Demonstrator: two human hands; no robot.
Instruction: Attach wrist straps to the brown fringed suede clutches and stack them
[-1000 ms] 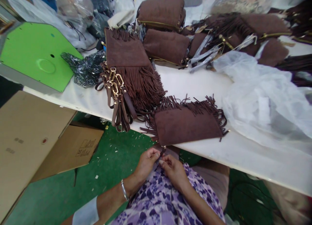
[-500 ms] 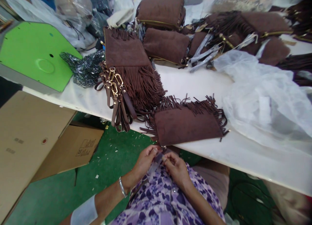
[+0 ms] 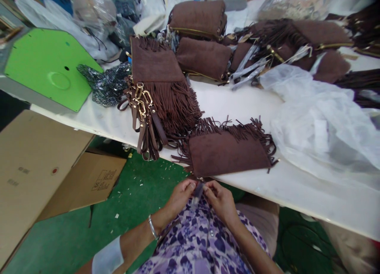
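Observation:
A brown fringed pouch (image 3: 230, 153) lies flat at the table's front edge, its fringe toward the back. Just below its near left corner, a small dark strip (image 3: 198, 189) with a clear, plastic-like lower end hangs between my hands. My left hand (image 3: 181, 195) pinches it from the left, thumb on top. From the other side my right hand (image 3: 220, 198) has its fingers curled and closed at the strip's edge. A bit of metal (image 3: 200, 179) shows where strip and pouch meet. Whether the strip is leather or wrapped in film is too blurred to tell.
Left of the pouch lies a stack of fringed pouches (image 3: 157, 64) with wrist straps (image 3: 148, 127) and gold clasps. More brown pouches (image 3: 204, 54) fill the back. White plastic sheeting (image 3: 323, 119) covers the right. A green-faced machine (image 3: 44, 68) and cardboard boxes (image 3: 80, 183) are at left.
Both hands have shifted slightly right. The strip between them now shows more plainly, with its clear end hanging down. The pouch stays in place.

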